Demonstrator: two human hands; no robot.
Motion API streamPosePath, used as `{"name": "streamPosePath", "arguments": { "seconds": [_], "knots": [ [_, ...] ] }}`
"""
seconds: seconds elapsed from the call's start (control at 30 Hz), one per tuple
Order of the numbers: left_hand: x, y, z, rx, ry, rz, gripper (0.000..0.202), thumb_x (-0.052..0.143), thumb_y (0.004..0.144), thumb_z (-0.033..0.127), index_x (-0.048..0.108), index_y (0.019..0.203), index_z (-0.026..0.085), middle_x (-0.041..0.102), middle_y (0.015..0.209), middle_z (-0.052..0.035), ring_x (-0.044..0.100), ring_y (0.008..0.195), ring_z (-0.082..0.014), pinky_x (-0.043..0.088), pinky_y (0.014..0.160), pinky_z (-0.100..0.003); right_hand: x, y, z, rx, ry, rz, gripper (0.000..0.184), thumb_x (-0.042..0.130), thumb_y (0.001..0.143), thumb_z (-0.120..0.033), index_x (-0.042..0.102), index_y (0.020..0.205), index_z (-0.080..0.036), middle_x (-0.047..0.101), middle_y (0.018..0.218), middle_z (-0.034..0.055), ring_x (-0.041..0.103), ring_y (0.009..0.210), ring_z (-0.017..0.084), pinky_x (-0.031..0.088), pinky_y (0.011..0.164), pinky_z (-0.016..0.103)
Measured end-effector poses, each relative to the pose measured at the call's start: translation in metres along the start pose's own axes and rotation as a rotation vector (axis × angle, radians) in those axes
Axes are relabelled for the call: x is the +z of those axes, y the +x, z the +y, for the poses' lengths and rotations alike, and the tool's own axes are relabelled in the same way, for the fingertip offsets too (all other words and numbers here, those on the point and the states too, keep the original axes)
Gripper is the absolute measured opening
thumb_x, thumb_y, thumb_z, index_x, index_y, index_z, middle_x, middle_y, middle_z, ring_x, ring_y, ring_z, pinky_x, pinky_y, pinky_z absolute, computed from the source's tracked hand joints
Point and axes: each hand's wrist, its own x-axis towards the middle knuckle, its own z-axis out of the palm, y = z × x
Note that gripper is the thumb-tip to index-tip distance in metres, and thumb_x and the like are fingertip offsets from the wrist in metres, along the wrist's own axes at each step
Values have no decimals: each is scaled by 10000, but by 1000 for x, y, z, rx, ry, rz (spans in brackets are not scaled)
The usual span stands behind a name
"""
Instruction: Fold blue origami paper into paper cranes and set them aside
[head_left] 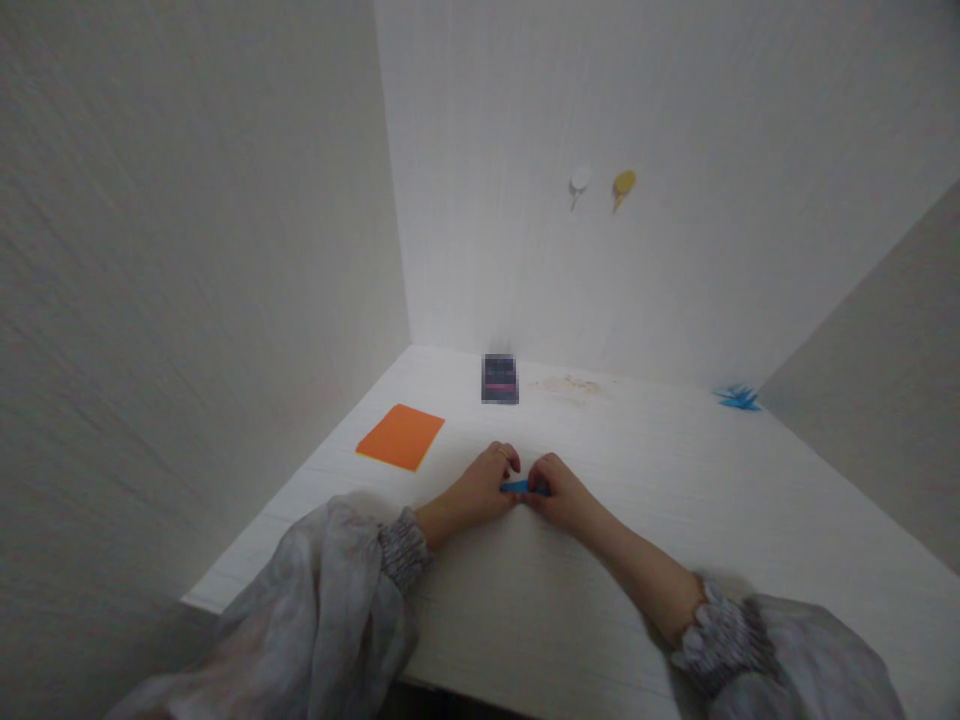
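Note:
Between my two hands is a small, narrow piece of folded blue paper, just above or on the white table. My left hand pinches its left end, with a ring showing on one finger. The right end sits between the thumb and curled fingers of my right hand, which cover part of it. Both hands are close together near the middle of the table. A stack of square orange paper, with a yellow edge showing, lies to the left of my left hand.
Toward the back of the white table lies a dark pixelated rectangular object, with a brownish stain beside it. Several pointed blue paper pieces lie in the back right corner. White hook and yellow hook hang on the wall.

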Motion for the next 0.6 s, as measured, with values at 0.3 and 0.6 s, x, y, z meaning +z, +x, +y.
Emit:
{"name": "streamPosePath", "arguments": {
  "seconds": [0.3,0.6],
  "knots": [
    [-3,0,3,-18,-27,-20,292,599,608,111,454,855,171,429,890,-19,467,764,-127,412,650,-232,-1,2,-2,17,16,-39,98,615,605,-114,532,631,-160,458,738,8,442,632,116,366,579,222],
    [-6,0,3,-47,-46,-79,344,587,601,58,466,898,184,430,941,-23,481,802,-129,424,673,-229,-4,1,3,-1,26,-68,164,599,597,-84,461,564,-166,425,669,-16,415,591,103,337,535,202]
  ]
}}
